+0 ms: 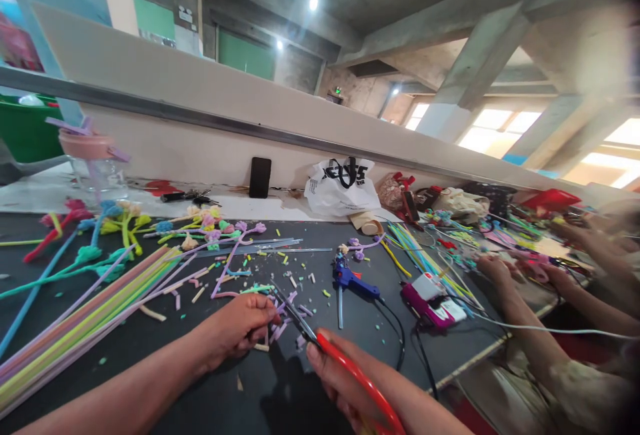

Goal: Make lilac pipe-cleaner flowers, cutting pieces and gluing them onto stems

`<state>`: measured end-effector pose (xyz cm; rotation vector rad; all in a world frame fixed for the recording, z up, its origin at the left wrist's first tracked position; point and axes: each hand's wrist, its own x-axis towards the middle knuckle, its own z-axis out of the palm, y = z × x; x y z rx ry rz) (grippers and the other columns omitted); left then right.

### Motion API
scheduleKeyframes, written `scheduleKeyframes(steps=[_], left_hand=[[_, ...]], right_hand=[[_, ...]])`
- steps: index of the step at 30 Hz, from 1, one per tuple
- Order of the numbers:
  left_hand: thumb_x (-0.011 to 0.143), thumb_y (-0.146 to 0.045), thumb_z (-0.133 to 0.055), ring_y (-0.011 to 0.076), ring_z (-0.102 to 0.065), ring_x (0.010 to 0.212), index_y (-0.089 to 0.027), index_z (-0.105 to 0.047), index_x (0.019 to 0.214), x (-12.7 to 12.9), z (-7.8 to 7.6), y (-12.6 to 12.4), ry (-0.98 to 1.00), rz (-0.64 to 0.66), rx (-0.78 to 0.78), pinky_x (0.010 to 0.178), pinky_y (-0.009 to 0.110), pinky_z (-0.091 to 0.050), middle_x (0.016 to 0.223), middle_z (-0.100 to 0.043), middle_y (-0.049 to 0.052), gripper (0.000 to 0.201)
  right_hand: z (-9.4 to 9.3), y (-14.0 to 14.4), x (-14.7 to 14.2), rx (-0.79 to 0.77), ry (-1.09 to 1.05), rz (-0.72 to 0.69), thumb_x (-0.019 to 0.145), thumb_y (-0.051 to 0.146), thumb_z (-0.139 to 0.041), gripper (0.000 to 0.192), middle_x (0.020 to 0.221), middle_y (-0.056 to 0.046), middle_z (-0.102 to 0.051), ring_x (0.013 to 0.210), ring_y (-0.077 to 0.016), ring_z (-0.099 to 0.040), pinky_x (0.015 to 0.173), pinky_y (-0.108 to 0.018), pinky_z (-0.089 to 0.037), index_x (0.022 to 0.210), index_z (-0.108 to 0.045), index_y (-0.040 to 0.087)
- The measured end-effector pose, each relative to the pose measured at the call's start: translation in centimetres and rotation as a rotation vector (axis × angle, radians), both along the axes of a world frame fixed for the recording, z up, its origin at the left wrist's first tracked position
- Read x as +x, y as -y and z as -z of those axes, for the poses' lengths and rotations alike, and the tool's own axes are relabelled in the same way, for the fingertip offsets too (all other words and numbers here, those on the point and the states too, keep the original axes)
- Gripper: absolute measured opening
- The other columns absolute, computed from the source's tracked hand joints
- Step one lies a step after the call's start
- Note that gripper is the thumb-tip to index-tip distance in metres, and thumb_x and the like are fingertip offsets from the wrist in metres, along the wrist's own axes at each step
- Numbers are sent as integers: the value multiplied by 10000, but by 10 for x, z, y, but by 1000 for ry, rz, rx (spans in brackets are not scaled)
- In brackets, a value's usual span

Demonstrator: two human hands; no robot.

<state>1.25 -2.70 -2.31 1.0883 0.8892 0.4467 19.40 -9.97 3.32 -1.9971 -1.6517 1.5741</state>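
Under a concrete ceiling [390,15] with three lit lamps [313,3], a pale partition [200,95] backs a black tabletop [220,402], where one blue glue gun [357,280] lies; nearer than the gun, the right hand [340,372] grips one pair of red-handled scissors [353,362]; left of the gun, the left hand [245,322] is pinched narrow, though what it holds I cannot tell; cut chenille-stem pieces [293,282], too many to count, lie left of the gun; farther left, one chenille-stem bundle [100,317]; behind it, one white bag [343,195], one black phone [261,177].
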Motion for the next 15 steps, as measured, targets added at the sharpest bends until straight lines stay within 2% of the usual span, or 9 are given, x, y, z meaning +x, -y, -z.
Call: scheduleKeyframes(steps=[5,11,15], left_hand=[[636,-511,-571,16,-192,260,-181,-495,739,-1,1,0,16,-2,3,280,153,-83,373,-360,-113,354],[640,-504,-567,16,-184,261,-179,-501,742,-1,-2,2,2,3,3,278,148,-85,358,-340,-119,347],[636,-507,-565,16,-192,267,-179,-494,742,-1,-3,2,13,-2,0,279,147,-89,366,-342,-117,352]], right_hand=[[0,1,0,-15,10,3,779,636,-362,396,518,100,-357,291,-15,-286,282,-95,-242,806,-318,243],[11,2,3,54,-4,20,778,644,-347,406,513,93,-355,303,-21,-278,273,-105,-228,785,-321,239],[7,3,-1,43,-11,106,795,585,-381,366,494,102,-290,317,-13,-227,291,-109,-202,742,-315,229]])
